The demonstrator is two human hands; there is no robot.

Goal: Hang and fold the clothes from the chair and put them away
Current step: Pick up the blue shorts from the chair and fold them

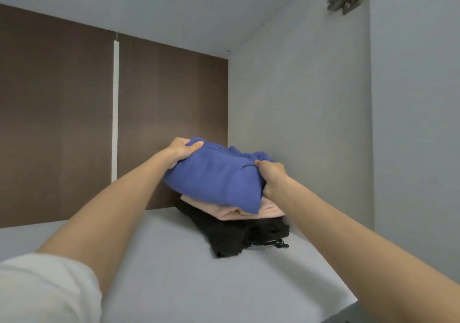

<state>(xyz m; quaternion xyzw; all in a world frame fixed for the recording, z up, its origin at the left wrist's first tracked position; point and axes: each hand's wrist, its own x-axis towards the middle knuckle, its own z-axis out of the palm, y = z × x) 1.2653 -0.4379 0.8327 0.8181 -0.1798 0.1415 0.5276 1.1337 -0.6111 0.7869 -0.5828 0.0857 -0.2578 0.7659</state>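
**Sleeve to shelf: blue top going on the pile**

Your white sleeve sits lowest left, and both bare forearms reach up and forward into a cupboard. Your left hand grips the left end of the folded blue top, thumb laid over its upper face and fingers curled behind it. Your right hand clutches the right end, with fabric bunched in a closed fist. The top hangs between them, over a pile on the shelf near the right side wall. In that pile a pink piece lies on a black piece, which has a small clip poking out at the front. The top's lower front corner overlaps the pink piece in view; whether it rests there yet, you cannot tell.

Judging by this, you are at the putting-away step, with this item's folding done. The next move calls for lowering the top squarely onto the pink piece and keeping the fold flat. You then free your fingers without dragging the layers askew. The right end looks rumpled, so it may want smoothing. The pile sits close to the wall, so watch that it does not lean or slide forward.
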